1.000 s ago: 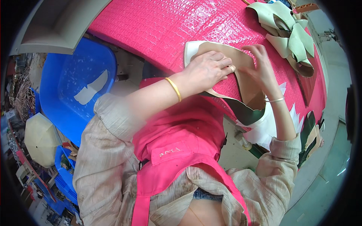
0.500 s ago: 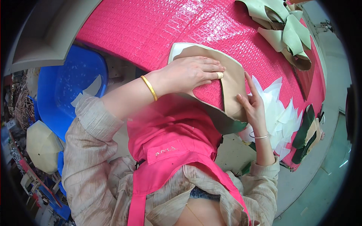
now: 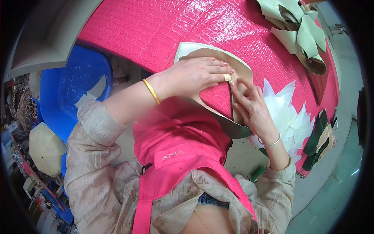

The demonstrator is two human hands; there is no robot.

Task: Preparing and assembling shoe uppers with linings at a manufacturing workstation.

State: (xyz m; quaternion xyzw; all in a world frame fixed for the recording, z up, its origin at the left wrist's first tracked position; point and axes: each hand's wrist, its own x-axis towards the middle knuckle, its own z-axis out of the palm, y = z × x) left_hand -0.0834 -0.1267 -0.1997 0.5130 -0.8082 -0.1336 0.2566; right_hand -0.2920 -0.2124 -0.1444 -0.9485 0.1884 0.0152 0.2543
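Note:
A curved leather-like piece (image 3: 240, 71), shaped like a shoe upper, lies at the near edge of the pink-covered table. Its upward side is tan, with a white strip along the far edge and dark green showing at the near corner. My left hand (image 3: 196, 76) lies flat on it, fingers stretched out, a pale wrap around one finger. Against the piece's inner edge, close to my left fingertips, my right hand (image 3: 251, 105) has its fingers bent and closed on that edge. The right palm hides part of the piece.
Right of my right hand lies a fan of thin white pointed sheets (image 3: 290, 117). Dark green and tan pieces (image 3: 320, 142) sit beyond it. Pale green pieces (image 3: 300, 33) are heaped at the far right. A blue tub (image 3: 64, 91) stands left of the pink table (image 3: 152, 31).
My right hand has moved left and away from me, from the piece's right edge to its inner edge beside my left fingers. My left hand stays nearly in place.

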